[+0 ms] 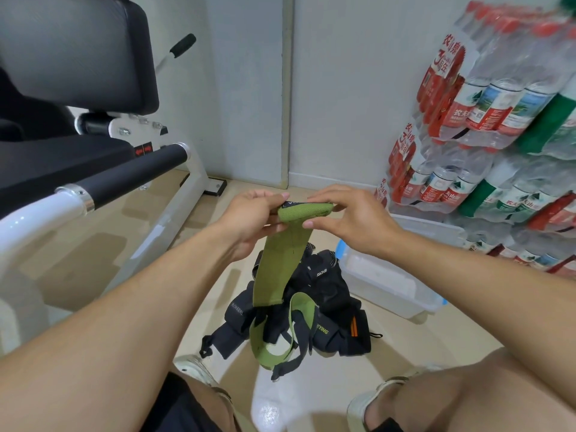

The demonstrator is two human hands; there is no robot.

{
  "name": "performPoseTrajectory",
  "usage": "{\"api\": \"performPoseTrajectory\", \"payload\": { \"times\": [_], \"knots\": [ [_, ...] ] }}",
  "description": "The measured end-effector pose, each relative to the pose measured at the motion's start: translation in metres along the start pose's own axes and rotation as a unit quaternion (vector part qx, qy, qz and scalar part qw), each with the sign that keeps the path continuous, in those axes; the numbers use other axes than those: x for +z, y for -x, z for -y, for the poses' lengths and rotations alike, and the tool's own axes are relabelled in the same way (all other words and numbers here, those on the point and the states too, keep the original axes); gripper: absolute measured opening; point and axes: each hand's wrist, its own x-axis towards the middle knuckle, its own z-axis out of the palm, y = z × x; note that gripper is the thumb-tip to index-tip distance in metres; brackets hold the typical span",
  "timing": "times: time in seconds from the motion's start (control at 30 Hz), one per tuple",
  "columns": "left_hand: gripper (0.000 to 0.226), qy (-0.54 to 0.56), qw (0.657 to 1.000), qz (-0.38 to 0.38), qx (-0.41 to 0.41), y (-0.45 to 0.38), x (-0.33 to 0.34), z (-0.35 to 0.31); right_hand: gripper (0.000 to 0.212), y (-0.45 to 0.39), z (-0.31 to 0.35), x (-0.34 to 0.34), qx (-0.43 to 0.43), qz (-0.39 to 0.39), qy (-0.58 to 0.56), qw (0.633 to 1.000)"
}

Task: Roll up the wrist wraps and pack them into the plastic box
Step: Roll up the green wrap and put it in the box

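Observation:
A green wrist wrap (282, 260) hangs from both my hands above the floor. Its top end is folded over into the start of a roll. My left hand (249, 218) pinches the left side of that fold, and my right hand (349, 218) pinches the right side with thumb under and fingers over. The loose tail drops down to a pile of black wrist wraps (324, 304) on the floor, where a second green wrap (280, 347) lies looped. A clear plastic box (389, 286) with blue clips stands open to the right of the pile.
A white gym machine (103, 182) with black pads and a padded bar fills the left side. Shrink-wrapped packs of water bottles (486, 126) are stacked at the right against the wall. My knees and shoes show at the bottom edge.

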Motion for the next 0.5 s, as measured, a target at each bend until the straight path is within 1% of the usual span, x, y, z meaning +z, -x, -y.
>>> {"api": "performPoseTrajectory", "payload": {
  "times": [0.03,0.07,0.13,0.17,0.2,0.27,0.33,0.37,0.5],
  "knots": [
    [0.018,-0.030,0.999,-0.009,0.018,0.0007,0.0001,0.0003,0.025,0.0005,0.0015,0.0006,0.010,0.002,-0.010,1.000],
    [0.024,-0.065,0.997,-0.021,0.041,0.0014,0.0001,0.0003,0.020,0.0010,0.0037,0.0006,0.023,0.003,-0.025,0.999],
    [0.044,-0.110,0.990,-0.032,0.087,0.0020,0.0001,0.0004,0.020,0.0007,0.0052,0.0007,0.041,0.001,-0.063,0.997],
    [0.046,-0.115,0.988,-0.024,0.102,0.0020,-0.0003,0.0006,0.021,0.0002,0.0045,0.0015,0.046,-0.005,-0.087,0.995],
    [0.044,-0.115,0.987,-0.007,0.112,0.0022,-0.0007,0.0003,0.022,-0.0005,0.0042,0.0018,0.052,-0.012,-0.112,0.992],
    [0.042,-0.121,0.984,0.031,0.125,0.0011,-0.0031,0.0018,0.036,-0.0028,0.0019,0.0018,0.068,-0.027,-0.156,0.985],
    [0.049,-0.135,0.981,0.047,0.131,-0.0021,-0.0066,0.0053,0.052,-0.0039,-0.0006,0.0000,0.084,-0.023,-0.190,0.978],
    [0.049,-0.140,0.980,0.049,0.132,-0.0034,-0.0082,0.0067,0.053,-0.0042,-0.0013,-0.0013,0.091,-0.016,-0.204,0.974],
    [0.033,-0.142,0.978,0.056,0.142,-0.0017,-0.0072,0.0056,0.029,-0.0030,0.0011,-0.0050,0.103,0.026,-0.227,0.968]
  ]
}}
